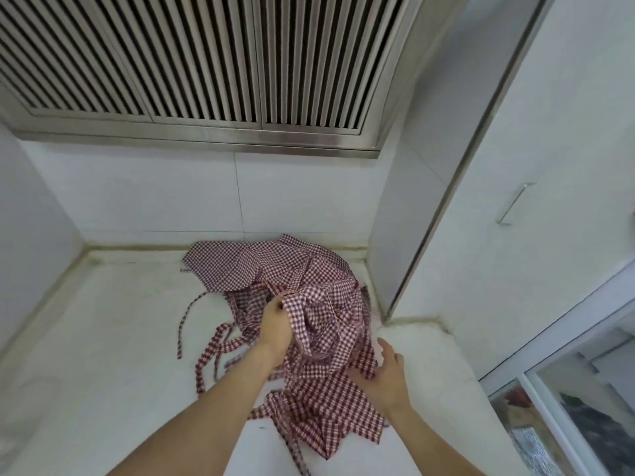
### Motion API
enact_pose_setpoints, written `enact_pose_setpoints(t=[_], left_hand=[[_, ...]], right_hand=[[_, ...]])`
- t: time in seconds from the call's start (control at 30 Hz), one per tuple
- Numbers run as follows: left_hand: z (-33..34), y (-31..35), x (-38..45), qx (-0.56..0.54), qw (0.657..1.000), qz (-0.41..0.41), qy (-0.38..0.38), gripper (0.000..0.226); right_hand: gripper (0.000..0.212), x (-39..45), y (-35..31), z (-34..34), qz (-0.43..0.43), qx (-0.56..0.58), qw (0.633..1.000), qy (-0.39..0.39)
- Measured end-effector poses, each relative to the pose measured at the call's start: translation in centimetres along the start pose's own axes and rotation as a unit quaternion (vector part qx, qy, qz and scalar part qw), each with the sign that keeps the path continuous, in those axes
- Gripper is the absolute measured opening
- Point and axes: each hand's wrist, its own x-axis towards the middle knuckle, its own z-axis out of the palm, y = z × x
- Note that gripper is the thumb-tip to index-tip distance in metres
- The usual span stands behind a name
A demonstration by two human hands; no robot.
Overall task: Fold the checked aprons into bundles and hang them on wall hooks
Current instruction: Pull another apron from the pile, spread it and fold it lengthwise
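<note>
Nearest, right hand (386,374) spread, fingers relaxed and apart, palm and fingertips laid against the right edge of the lower flap of checked cloth, gripping nothing. Just left of it and a little farther, left hand (276,324) clenched on a raised bunch of red-and-white checked fabric, fingers curled into the folds, cloth lifted into a peak right of the knuckles. Under and around both hands, heap of checked aprons (302,304) crumpled on the white countertop (103,355), one corner hanging toward the near edge below the right wrist. Left of the left hand, loose apron ties (206,352) trailing in loops across the counter. Beyond the left hand, a flatter apron panel spread toward the back wall (171,197). Right of the right hand, white cabinet door (549,166) with a metal handle (512,204). Farthest, above the heap, slatted steel extractor hood (206,63).
</note>
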Motion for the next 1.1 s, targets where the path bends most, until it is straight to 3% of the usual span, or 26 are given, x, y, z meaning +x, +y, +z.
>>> enact_pose_setpoints(t=[0.07,0.13,0.23,0.3,0.37,0.43,0.5,0.6,0.67,0.8,0.9,1.0,1.1], left_hand=[[-0.1,2.8,0.4,-0.009,1.000,-0.009,-0.005,0.024],[0.1,6.2,0.5,-0.017,1.000,0.008,-0.005,0.024],[0.7,11.8,-0.2,-0.008,0.998,0.060,-0.012,0.020],[0.6,15.6,-0.8,0.007,0.995,0.101,-0.014,0.021],[0.1,19.1,-1.4,0.014,0.989,0.146,-0.011,0.022],[-0.6,22.6,-2.0,0.008,0.983,0.185,0.008,0.021],[-1.5,25.4,-2.4,0.008,0.976,0.213,0.046,0.022],[-3.2,28.5,-2.8,0.032,0.962,0.249,0.104,0.019],[-3.9,30.2,-3.2,0.072,0.956,0.268,0.092,0.020],[-2.6,32.5,-4.9,0.184,0.938,0.293,0.034,0.023],[-0.4,32.7,-6.2,0.197,0.934,0.292,-0.055,0.030],[2.1,31.1,-7.1,0.134,0.947,0.242,-0.165,0.035],[4.9,28.6,-8.2,0.184,0.941,0.181,-0.219,0.025]], right_hand=[[0.130,1.0,-1.6,0.4,-0.054,-0.006,0.998,-0.006],[0.123,2.3,-5.4,0.4,-0.144,-0.058,0.988,-0.005],[0.074,3.4,-12.9,-0.3,-0.188,-0.123,0.973,-0.057],[0.048,3.6,-17.8,-1.2,-0.156,0.042,0.981,-0.108],[0.039,4.1,-22.6,-2.6,-0.082,0.254,0.948,-0.173],[0.038,4.7,-27.2,-4.2,-0.059,0.366,0.910,-0.188],[0.034,4.4,-31.5,-6.5,-0.083,0.401,0.900,-0.146],[0.021,3.3,-36.8,-9.9,-0.186,0.403,0.893,-0.069],[0.018,2.7,-39.5,-12.2,-0.244,0.414,0.876,-0.042],[0.028,0.9,-43.0,-16.7,-0.372,0.354,0.854,0.078],[0.037,-0.8,-43.4,-19.1,-0.464,0.217,0.837,0.192],[0.033,-2.2,-41.2,-19.4,-0.502,0.103,0.839,0.183],[0.019,-2.4,-37.5,-19.2,-0.492,-0.040,0.865,0.090]])
